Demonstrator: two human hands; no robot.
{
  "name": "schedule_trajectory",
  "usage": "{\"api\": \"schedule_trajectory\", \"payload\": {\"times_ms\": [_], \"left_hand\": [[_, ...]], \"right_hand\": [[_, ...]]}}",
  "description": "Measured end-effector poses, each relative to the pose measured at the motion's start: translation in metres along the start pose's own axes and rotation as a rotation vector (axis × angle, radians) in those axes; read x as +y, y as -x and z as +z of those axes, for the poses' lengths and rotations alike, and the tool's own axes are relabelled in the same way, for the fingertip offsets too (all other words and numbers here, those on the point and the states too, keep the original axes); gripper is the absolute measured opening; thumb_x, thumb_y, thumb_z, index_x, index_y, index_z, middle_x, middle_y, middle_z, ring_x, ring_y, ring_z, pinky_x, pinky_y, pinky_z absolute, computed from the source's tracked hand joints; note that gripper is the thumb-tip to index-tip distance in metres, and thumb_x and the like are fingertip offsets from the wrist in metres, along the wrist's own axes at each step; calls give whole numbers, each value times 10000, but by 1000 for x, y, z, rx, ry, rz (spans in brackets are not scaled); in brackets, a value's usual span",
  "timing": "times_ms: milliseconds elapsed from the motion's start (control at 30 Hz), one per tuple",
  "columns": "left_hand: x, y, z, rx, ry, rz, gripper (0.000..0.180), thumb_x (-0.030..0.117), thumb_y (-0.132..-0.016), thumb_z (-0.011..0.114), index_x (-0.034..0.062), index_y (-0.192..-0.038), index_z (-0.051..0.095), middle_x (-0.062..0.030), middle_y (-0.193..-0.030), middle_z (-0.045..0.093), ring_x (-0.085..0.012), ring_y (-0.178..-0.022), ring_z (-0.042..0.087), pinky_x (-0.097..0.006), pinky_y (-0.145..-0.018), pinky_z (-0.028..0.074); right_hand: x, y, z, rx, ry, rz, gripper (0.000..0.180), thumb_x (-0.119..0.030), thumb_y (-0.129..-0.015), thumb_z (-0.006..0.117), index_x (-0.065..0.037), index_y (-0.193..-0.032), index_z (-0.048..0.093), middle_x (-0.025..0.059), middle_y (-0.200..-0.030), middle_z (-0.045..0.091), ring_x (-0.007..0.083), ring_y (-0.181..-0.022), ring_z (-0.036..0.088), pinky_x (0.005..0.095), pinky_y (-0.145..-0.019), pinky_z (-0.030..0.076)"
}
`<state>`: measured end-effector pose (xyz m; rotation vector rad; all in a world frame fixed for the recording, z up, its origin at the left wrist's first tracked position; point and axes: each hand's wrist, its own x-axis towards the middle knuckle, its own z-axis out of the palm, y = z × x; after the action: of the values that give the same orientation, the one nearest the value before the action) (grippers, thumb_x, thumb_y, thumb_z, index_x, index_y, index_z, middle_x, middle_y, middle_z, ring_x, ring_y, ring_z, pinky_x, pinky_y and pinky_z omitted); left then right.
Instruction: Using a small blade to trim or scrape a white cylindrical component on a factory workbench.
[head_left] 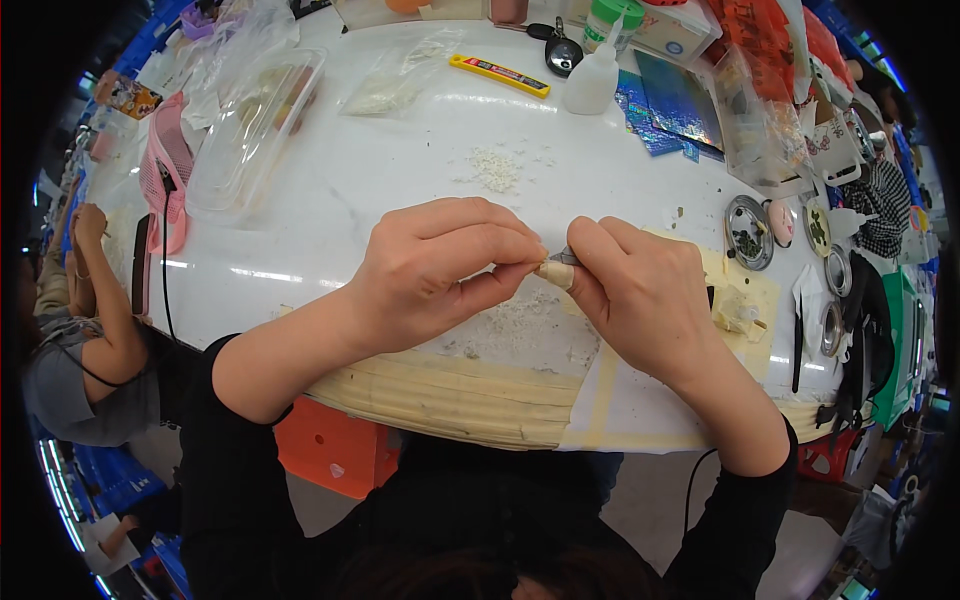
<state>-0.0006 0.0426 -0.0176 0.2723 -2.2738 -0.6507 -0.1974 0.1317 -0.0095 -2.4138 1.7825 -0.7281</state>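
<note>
Both hands meet above the middle of the white table. My left hand (425, 265) is closed in a pinch, thumb against fingertips; whatever tiny thing sits between them is too small to make out. Against those fingertips comes my right hand (640, 285), closed round a small grey blade (566, 257) of which only a short part shows. Beige tape (557, 273) wraps the tip of my right thumb. Beyond the hands lies a small heap of white bits (494, 168). Below them, pale shavings (515, 325) are scattered on the tabletop.
A yellow box cutter (500, 75), a white squeeze bottle (592, 80) and car keys (562, 50) lie at the back. Far left is a clear plastic container (250, 140); a round metal tin (748, 232) sits right. Masking tape (460, 400) covers the front edge. A co-worker's arm (110, 300) shows left.
</note>
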Motion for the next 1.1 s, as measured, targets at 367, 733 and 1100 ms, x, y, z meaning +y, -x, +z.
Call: {"api": "schedule_trajectory", "payload": {"times_ms": [367, 733, 1100], "left_hand": [[-1, 1, 1, -4, -14, 22, 219, -81, -704, 746, 21, -893, 702, -99, -886, 707, -192, -753, 685, -264, -613, 555], [-15, -2, -4, -14, 46, -350, 71, -12, -804, 713, -12, -868, 682, -74, -798, 690, -123, -700, 650, -238, -638, 535], [-32, -5, -12, -31, -37, -562, 98, 49, -865, 655, -28, -923, 668, -41, -797, 670, -78, -692, 591, -218, -619, 486]], "right_hand": [[1, 1, -1, -27, -9, -52, 166, -193, -810, 695, -102, -831, 557, 37, -614, 531, 240, -517, 571, 369, -425, 403], [13, 2, -5, -42, -100, 58, 171, -164, -807, 687, -79, -863, 550, 57, -698, 569, 277, -580, 591, 386, -485, 440], [14, 1, 6, -246, -171, 41, 134, -80, -805, 646, -63, -913, 569, 84, -857, 566, 302, -692, 614, 404, -580, 471]]}}
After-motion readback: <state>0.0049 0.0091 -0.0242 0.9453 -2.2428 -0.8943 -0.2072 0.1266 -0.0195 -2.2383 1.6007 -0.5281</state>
